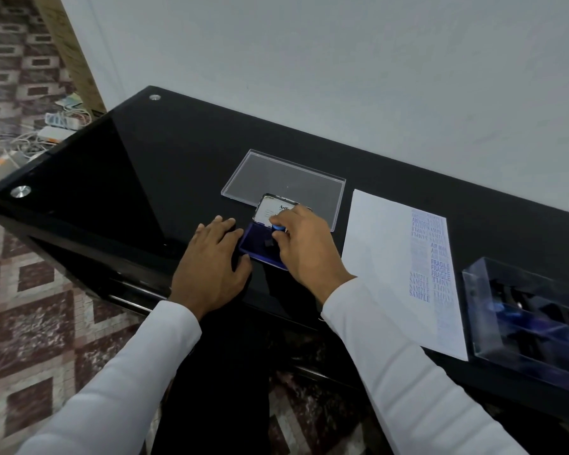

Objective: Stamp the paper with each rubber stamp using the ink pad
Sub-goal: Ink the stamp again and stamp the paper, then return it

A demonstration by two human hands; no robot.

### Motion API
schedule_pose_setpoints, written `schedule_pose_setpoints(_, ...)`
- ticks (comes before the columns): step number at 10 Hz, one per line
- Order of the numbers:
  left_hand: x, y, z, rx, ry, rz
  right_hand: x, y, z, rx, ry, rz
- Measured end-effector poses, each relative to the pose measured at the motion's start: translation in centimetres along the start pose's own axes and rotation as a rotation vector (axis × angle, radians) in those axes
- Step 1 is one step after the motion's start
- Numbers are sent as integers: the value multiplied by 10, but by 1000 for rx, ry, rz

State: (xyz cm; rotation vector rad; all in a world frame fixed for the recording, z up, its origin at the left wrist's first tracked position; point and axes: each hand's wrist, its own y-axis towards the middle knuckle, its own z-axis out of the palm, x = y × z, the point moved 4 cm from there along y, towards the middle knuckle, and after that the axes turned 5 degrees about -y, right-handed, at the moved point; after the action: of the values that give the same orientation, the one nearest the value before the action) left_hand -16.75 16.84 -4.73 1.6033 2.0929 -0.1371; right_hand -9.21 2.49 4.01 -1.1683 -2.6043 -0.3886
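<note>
Mid-frame, right hand (304, 244) pinches the small, light, stiff stamp (274, 236) by its knob on the pad (255, 246); left hand (212, 261) lies spread flat

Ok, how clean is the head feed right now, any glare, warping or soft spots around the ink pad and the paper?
Head view: the glossy black table mirrors the pale wall as a grey sheen; wide-angle bending tilts its edges; the ink pad and the right hand gripping the stamp look sharp; the prints on the paper fade toward its near end; the clear box at right is smeared.
</note>
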Motion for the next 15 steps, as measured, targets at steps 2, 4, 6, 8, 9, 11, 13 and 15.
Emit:
schedule_pose_setpoints(2, 1, 1, 2, -6, 9, 4, -1, 2, 1, -1, -26, -15)
schedule_pose_setpoints(4, 2, 1, 3, -3, 15, 2, -5, 0, 0, -43, 32, -10)
schedule_pose_setpoints(6, 2, 1, 4, 2, 18, -2, -7, 0, 2, -30, 24, -31)
schedule_pose_setpoints(8, 2, 0, 4, -5, 18, 6, -7, 5, 2, -16, -35, -46)
schedule_pose_setpoints(9, 2, 1, 4, -4, 21, 6, -7, 6, 1, -5, -52, -51)
schedule_pose_setpoints(11, 3, 2, 5, -4, 32, -4, -7, 1, -2, -54, 36, -32)
schedule_pose_setpoints(13, 4, 2, 6, -1, 38, -5, -7, 0, -3, -21, 48, -7)
schedule_pose_setpoints(15, 4, 2, 5, 7, 33, -5, -4, 3, -5, -24, -27, -50)
